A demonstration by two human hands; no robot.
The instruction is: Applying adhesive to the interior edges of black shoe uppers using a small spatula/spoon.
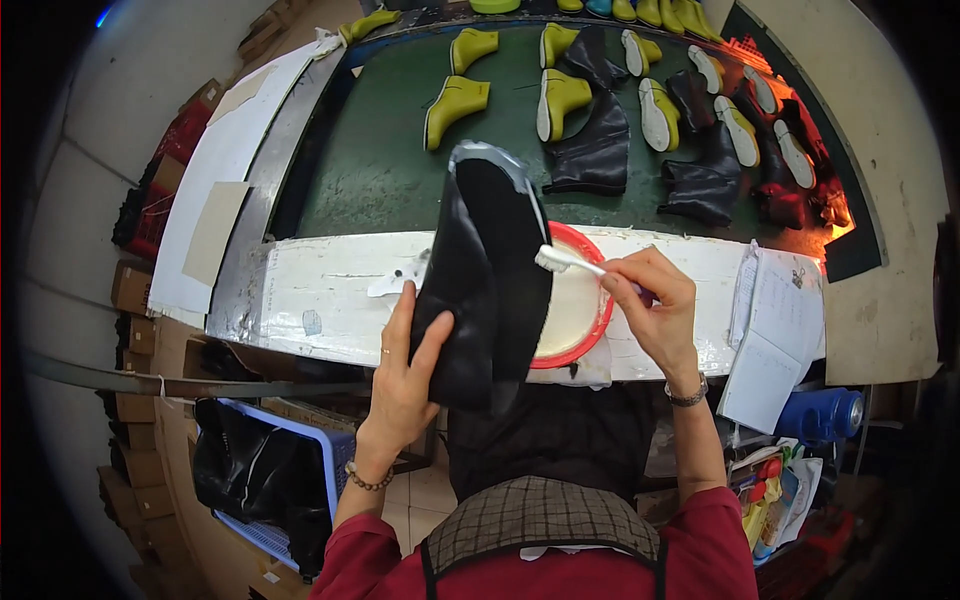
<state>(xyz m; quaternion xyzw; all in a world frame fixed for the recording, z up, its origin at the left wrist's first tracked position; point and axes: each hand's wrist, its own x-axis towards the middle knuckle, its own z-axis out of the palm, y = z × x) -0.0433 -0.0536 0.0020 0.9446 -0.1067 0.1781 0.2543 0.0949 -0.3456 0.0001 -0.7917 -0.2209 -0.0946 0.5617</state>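
Observation:
My left hand (408,365) is closed around the shaft of a black leather boot (455,260), which is raised over the bench with its dark underside turned up and to the right. A wet whitish coating runs along the toe and right edge of that underside. Between thumb and fingers of my right hand (655,305) is a white toothbrush (572,262), its bristles at or very near the boot's right edge. Behind the boot and brush stands a red-rimmed bowl (607,322) holding a creamy white liquid; the boot hides its left part.
Yellow lasts (458,108) and black boots (597,145) lie on a green conveyor belt (370,190) ahead, with an orange glow at its right. A white bench board (300,300) runs before me. An open notebook (775,320), blue flask (820,415) and blue crate (335,465) flank me.

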